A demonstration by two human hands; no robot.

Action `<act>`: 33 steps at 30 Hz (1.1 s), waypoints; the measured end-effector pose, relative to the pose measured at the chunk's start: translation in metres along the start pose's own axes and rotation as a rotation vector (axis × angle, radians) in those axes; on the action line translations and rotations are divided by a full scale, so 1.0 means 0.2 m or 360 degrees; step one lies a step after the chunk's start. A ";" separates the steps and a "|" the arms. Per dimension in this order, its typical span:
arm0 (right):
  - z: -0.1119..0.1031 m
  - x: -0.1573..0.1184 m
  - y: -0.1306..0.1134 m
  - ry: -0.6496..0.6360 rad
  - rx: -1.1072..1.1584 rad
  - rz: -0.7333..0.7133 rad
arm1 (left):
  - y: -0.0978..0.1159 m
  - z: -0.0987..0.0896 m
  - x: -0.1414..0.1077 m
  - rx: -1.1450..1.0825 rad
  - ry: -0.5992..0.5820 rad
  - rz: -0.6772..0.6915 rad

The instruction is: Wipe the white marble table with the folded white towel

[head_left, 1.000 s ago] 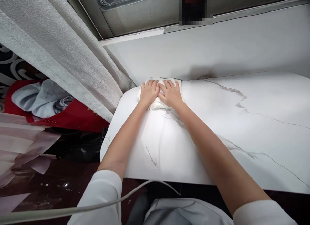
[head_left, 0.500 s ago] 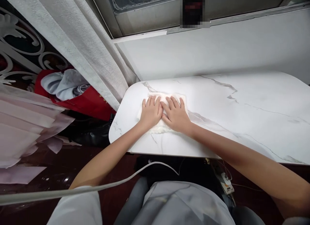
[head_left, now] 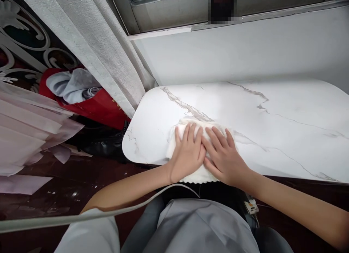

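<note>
A white cloth (head_left: 188, 123) with a scalloped edge lies spread on the marble-patterned white tabletop (head_left: 272, 136), its near edge hanging past the table's front. My left hand (head_left: 188, 153) presses flat on the cloth's left part with the fingers stretched out. Beside it, my right hand (head_left: 225, 156) also lies flat on the cloth, fingers spread. The thumbs of both hands meet or overlap in the middle. Neither hand is wrapped around anything.
A light curtain (head_left: 109, 38) hangs at the table's left end. Past it stands a red bag (head_left: 95, 107) with grey clothing (head_left: 72, 85). A white cable (head_left: 109, 212) crosses before my body. A power strip (head_left: 251, 206) shows below the table's front edge.
Both hands have slid the cloth toward me and to the right, from mid-table to the front edge. The view has shifted slightly.
</note>
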State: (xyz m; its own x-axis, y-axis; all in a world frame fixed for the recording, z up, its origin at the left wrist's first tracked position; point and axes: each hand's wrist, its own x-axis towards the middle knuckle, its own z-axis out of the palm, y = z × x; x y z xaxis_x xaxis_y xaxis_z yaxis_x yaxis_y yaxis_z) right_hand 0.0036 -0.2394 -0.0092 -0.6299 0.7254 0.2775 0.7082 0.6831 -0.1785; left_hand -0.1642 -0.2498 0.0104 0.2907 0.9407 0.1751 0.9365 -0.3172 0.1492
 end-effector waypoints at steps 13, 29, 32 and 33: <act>0.01 0.34 0.39 -0.0191 0.0032 0.0206 | -0.09 0.10 0.51 -0.0156 0.0035 -0.0050; 0.16 0.99 0.81 0.0103 0.0173 0.0721 | -0.33 0.20 1.25 -0.0193 0.0216 -0.0260; 0.16 1.04 0.88 0.0126 0.0136 0.0712 | -0.33 0.22 1.35 -0.0142 0.0199 -0.0240; 0.15 1.04 0.90 0.0129 0.0127 0.0708 | -0.33 0.23 1.37 -0.0122 0.0199 -0.0235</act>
State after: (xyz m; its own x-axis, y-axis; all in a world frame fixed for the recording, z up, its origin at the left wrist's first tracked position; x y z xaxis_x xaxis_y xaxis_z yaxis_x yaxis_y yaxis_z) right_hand -0.0099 0.0379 -0.0119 -0.2406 0.9430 0.2298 0.8753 0.3132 -0.3686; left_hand -0.1365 0.0344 0.0044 0.1202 0.9568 0.2647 0.9481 -0.1897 0.2552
